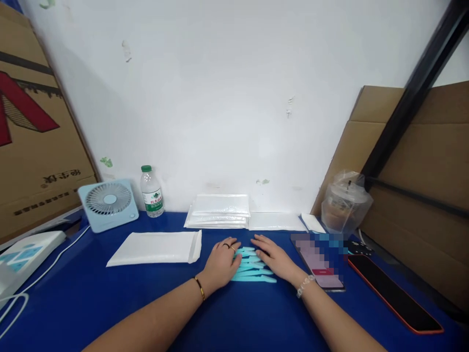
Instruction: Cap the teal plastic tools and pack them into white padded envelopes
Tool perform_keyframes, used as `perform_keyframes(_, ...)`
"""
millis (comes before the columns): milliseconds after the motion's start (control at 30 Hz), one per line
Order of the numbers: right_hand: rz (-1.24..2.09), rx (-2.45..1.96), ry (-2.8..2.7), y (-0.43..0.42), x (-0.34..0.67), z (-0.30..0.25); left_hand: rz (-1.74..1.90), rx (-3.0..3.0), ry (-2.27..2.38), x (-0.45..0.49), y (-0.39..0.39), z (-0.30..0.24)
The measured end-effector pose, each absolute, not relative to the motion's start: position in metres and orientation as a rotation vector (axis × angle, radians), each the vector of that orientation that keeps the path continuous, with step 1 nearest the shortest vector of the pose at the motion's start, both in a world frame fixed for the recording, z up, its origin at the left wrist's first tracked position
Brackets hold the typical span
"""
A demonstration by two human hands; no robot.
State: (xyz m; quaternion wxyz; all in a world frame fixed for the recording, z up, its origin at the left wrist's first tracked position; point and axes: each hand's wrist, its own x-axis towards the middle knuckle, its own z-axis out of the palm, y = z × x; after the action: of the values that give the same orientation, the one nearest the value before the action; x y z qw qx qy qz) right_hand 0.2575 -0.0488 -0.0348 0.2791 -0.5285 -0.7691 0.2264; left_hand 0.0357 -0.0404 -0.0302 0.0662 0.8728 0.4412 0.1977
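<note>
A row of several slim turquoise plastic sticks [252, 272], shaped like eyebrow razors, lies side by side on the blue tabletop. My left hand [221, 261] rests at their left ends, its fingers stretched forward and its thumb along the sticks. At the opposite side, my right hand [274, 256] lies with extended fingers over some of the right ends. Neither hand lifts anything. To the left of my left hand is a white padded envelope [156, 247], lying flat. Beyond both hands sits a stack of white padded envelopes [220, 210] against the wall.
Another white envelope [276, 221] lies right of the stack. A light blue fan [109, 204] and a water bottle [152, 193] stand at the back left. On the right are a phone [318, 264], a red-edged phone [395, 293] and a bagged drink cup [344, 205].
</note>
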Motion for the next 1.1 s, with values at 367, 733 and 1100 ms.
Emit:
perform_keyframes(367,0.69,-1.38,-2.005,-0.05,0.259,-0.025,0.303,2.627,1.229,0.04,-0.036,-0.029)
perform_keyframes(733,0.72,-1.447,-1.84,-0.049,0.258,-0.028,0.346,2.68,1.031,0.044,-0.058,-0.032)
perform_keyframes(1100,0.73,-1.507,-1.928,-0.044,0.257,-0.019,0.473,2.303,1.291,0.036,-0.023,-0.006)
